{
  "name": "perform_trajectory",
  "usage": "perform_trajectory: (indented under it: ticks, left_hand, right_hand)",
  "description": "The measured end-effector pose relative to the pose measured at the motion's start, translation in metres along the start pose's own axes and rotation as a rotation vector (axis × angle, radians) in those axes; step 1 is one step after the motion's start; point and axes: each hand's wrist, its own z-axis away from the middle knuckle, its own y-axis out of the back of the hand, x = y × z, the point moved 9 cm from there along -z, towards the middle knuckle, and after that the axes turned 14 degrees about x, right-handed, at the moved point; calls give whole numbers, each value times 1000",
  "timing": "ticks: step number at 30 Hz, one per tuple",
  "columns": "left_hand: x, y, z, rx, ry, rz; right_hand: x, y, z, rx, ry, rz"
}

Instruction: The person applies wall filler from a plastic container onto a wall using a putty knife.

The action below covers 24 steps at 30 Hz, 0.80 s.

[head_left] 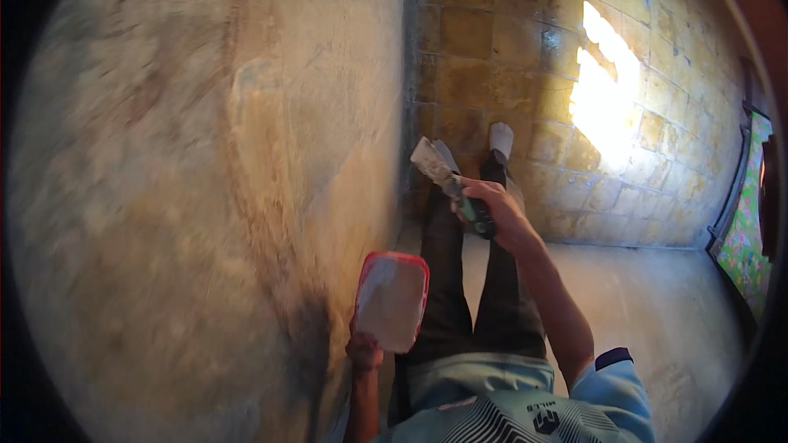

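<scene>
We're apparently getting ready beside the left wall [172, 197].
Our right hand [499, 207] is gripping the scraper [450, 184], farther off — our left hand [364, 352] is holding the tub [426, 283], nearer — moving next probably calls for keeping it level.

The tub [397, 255] has a red rim and whitish paste [392, 303] inside. The scraper [456, 194] has a green and black handle. At 5 o'clock, the pale blue shirt [509, 410] has dark stripes. At 3 o'clock, green cloth [747, 217] has pinkish flowers.
</scene>
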Motion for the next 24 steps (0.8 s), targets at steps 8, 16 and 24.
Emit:
perform_trajectory:
  ticks: [8, 16, 24]
  left_hand:
    - [21, -116, 10, -221, -259, -196]
    - [84, -273, 88, -464, -436, -132]
    - [114, -301, 142, -518, -555, 16]
  right_hand:
    - [-99, 1, 146, -268, -11, -30]
    - [-213, -22, 256, -90, 534, 716]
    - [-236, -68, 346, -2, 1215, 1644]
